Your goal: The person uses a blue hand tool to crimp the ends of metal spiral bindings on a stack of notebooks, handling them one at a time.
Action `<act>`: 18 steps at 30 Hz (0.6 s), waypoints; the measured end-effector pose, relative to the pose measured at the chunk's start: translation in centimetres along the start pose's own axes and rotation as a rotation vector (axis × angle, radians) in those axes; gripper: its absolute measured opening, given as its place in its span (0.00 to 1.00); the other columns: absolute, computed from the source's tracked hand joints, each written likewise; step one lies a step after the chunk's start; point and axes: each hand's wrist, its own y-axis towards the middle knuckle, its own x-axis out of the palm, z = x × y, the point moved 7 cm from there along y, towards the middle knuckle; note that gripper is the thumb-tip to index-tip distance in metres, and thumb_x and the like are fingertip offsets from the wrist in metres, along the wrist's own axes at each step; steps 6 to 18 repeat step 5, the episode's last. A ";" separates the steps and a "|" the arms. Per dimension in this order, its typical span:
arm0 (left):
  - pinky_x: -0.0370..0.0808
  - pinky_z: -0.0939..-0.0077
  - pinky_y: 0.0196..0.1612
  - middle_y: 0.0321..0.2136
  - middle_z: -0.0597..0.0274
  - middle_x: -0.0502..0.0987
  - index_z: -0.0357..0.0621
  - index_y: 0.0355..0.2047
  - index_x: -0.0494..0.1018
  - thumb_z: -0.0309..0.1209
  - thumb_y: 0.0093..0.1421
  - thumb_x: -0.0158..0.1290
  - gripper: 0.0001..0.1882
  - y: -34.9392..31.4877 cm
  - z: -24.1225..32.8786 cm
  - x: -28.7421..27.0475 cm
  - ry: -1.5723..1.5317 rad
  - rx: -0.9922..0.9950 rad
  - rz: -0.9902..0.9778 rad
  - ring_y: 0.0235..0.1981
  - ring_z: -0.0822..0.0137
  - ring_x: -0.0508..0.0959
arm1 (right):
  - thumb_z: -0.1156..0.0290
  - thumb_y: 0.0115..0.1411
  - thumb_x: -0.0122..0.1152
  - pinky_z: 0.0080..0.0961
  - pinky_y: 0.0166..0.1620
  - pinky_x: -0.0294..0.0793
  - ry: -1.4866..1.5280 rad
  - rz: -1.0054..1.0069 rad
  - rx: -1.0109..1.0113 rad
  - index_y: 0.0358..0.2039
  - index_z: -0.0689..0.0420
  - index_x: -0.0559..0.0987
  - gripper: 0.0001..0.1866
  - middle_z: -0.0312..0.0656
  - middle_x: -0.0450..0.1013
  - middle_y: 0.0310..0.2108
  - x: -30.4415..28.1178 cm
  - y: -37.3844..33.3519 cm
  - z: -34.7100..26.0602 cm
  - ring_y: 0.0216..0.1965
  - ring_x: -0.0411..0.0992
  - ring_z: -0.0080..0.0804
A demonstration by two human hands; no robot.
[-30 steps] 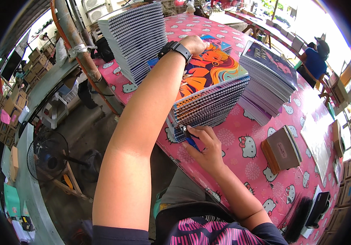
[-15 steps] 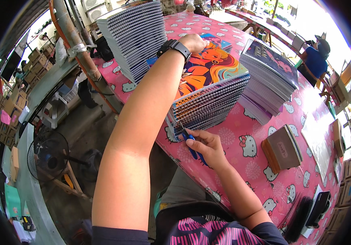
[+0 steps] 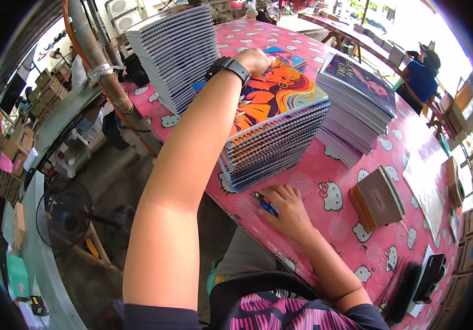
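Note:
A stack of spiral-bound notebooks (image 3: 280,140) stands at the near edge of the table, its coils facing me and an orange illustrated cover (image 3: 278,91) on top. My left arm, with a black wristwatch (image 3: 230,70), stretches over its left side. My left hand (image 3: 254,60) is closed at the far edge of the top notebook, its fingertips mostly hidden. In front of the stack, low over the tabletop, my right hand (image 3: 289,212) is closed around blue-handled pliers (image 3: 267,207). Their short metal jaws poke out toward the stack without touching it.
A taller spiral notebook stack (image 3: 179,52) rises behind left, and another with a dark cover (image 3: 360,82) stands right. A small wooden holder (image 3: 377,198) and loose black coils (image 3: 404,294) lie on the pink table (image 3: 330,220). Left is a fan (image 3: 66,217); a person (image 3: 421,77) sits far right.
My right hand has drawn the pliers back and down, away from the coils at the stack's lower left corner. My left hand stays at the far edge. The whole view has shifted slightly.

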 end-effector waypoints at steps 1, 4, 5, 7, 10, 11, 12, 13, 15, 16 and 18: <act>0.64 0.61 0.53 0.47 0.45 0.70 0.39 0.46 0.70 0.48 0.63 0.35 0.27 0.2 1.0 0.4 -0.022 0.000 -0.031 0.49 0.48 0.69 | 0.65 0.46 0.62 0.37 0.43 0.62 -0.036 -0.034 0.024 0.44 0.53 0.73 0.22 0.40 0.69 0.37 0.7 -0.8 1.1 0.41 0.65 0.39; 0.66 0.66 0.48 0.42 0.44 0.73 0.37 0.42 0.72 0.46 0.62 0.38 0.24 -0.1 3.9 0.6 0.054 0.065 0.010 0.44 0.50 0.72 | 0.62 0.43 0.64 0.39 0.47 0.60 -0.125 -0.116 0.056 0.45 0.51 0.73 0.25 0.40 0.68 0.41 1.7 -2.8 2.6 0.45 0.63 0.40; 0.66 0.68 0.50 0.45 0.45 0.71 0.42 0.46 0.71 0.48 0.62 0.39 0.24 1.3 0.1 0.8 0.148 0.047 0.005 0.46 0.51 0.71 | 0.60 0.42 0.65 0.40 0.49 0.58 -0.126 -0.144 0.003 0.45 0.50 0.73 0.27 0.40 0.68 0.42 2.4 -2.5 1.6 0.47 0.62 0.40; 0.66 0.68 0.50 0.45 0.45 0.71 0.42 0.46 0.71 0.48 0.62 0.39 0.24 1.3 0.1 0.8 0.148 0.047 0.005 0.46 0.51 0.71 | 0.60 0.42 0.65 0.40 0.49 0.58 -0.126 -0.144 0.003 0.45 0.50 0.73 0.27 0.40 0.68 0.42 2.4 -2.5 1.6 0.47 0.62 0.40; 0.66 0.68 0.50 0.45 0.45 0.71 0.42 0.46 0.71 0.48 0.62 0.39 0.24 1.3 0.1 0.8 0.148 0.047 0.005 0.46 0.51 0.71 | 0.60 0.42 0.65 0.40 0.49 0.58 -0.126 -0.144 0.003 0.45 0.50 0.73 0.27 0.40 0.68 0.42 2.4 -2.5 1.6 0.47 0.62 0.40; 0.66 0.68 0.50 0.45 0.45 0.71 0.42 0.46 0.71 0.48 0.62 0.39 0.24 1.3 0.1 0.8 0.148 0.047 0.005 0.46 0.51 0.71 | 0.60 0.42 0.65 0.40 0.49 0.58 -0.126 -0.144 0.003 0.45 0.50 0.73 0.27 0.40 0.68 0.42 2.4 -2.5 1.6 0.47 0.62 0.40; 0.66 0.68 0.50 0.45 0.45 0.71 0.42 0.46 0.71 0.48 0.62 0.39 0.24 1.3 0.1 0.8 0.148 0.047 0.005 0.46 0.51 0.71 | 0.60 0.42 0.65 0.40 0.49 0.58 -0.126 -0.144 0.003 0.45 0.50 0.73 0.27 0.40 0.68 0.42 2.4 -2.5 1.6 0.47 0.62 0.40; 0.66 0.68 0.50 0.45 0.45 0.71 0.42 0.46 0.71 0.48 0.62 0.39 0.24 1.3 0.1 0.8 0.148 0.047 0.005 0.46 0.51 0.71 | 0.60 0.42 0.65 0.40 0.49 0.58 -0.126 -0.144 0.003 0.45 0.50 0.73 0.27 0.40 0.68 0.42 2.4 -2.5 1.6 0.47 0.62 0.40; 0.66 0.68 0.50 0.45 0.45 0.71 0.42 0.46 0.71 0.48 0.62 0.39 0.24 1.3 0.1 0.8 0.148 0.047 0.005 0.46 0.51 0.71 | 0.60 0.42 0.65 0.40 0.49 0.58 -0.126 -0.144 0.003 0.45 0.50 0.73 0.27 0.40 0.68 0.42 2.4 -2.5 1.6 0.47 0.62 0.40; 0.66 0.68 0.50 0.45 0.45 0.71 0.42 0.46 0.71 0.48 0.62 0.39 0.24 1.3 0.1 0.8 0.148 0.047 0.005 0.46 0.51 0.71 | 0.60 0.42 0.65 0.40 0.49 0.58 -0.126 -0.144 0.003 0.45 0.50 0.73 0.27 0.40 0.68 0.42 2.4 -2.5 1.6 0.47 0.62 0.40; 0.66 0.68 0.50 0.45 0.45 0.71 0.42 0.46 0.71 0.48 0.62 0.39 0.24 1.3 0.1 0.8 0.148 0.047 0.005 0.46 0.51 0.71 | 0.60 0.42 0.65 0.40 0.49 0.58 -0.126 -0.144 0.003 0.45 0.50 0.73 0.27 0.40 0.68 0.42 2.4 -2.5 1.6 0.47 0.62 0.40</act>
